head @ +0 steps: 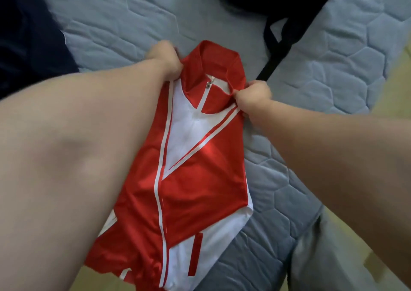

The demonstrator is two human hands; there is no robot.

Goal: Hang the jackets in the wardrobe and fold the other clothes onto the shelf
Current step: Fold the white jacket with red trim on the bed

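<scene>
A red and white zip jacket (189,179) lies lengthwise on the pale blue quilted mattress (133,19), collar pointing away from me. My left hand (165,58) grips the jacket's left shoulder beside the collar. My right hand (253,96) pinches the right shoulder at the collar's other side. The zip is closed up to the neck. The jacket's lower part hangs over the mattress's near edge.
A dark navy garment (26,34) lies at the far left on the mattress. A black garment with straps (280,12) lies at the top right. Yellowish floor (395,86) shows beside the mattress on the right.
</scene>
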